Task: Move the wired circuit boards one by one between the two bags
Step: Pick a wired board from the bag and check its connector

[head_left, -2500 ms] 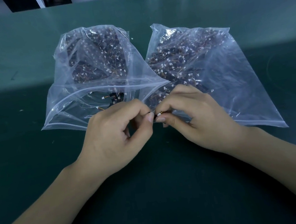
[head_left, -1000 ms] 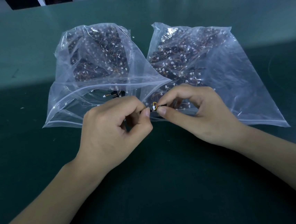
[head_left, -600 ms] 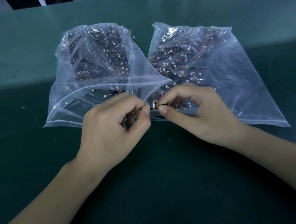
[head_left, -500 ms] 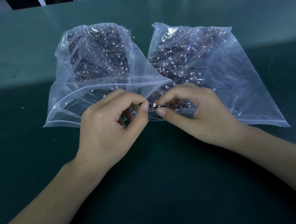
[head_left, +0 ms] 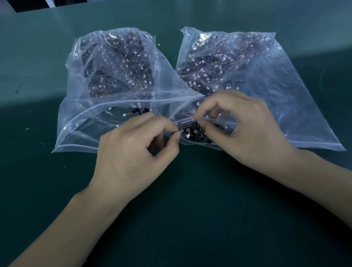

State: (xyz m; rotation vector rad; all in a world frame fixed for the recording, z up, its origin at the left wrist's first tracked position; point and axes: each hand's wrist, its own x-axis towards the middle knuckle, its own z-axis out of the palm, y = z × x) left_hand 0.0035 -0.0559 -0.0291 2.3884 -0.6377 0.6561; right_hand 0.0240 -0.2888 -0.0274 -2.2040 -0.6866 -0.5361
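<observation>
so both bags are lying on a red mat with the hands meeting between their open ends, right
Not quite: the mat is dark green, not red, as the head view shows. The rest holds: the left bag and right bag lie on it, and the left hand and right hand meet between their open ends.

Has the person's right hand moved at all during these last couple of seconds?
Yes, slightly. The right hand has shifted away from the person, further over the mouth of the right clear plastic bag, which lies where it did on the green table.
</observation>
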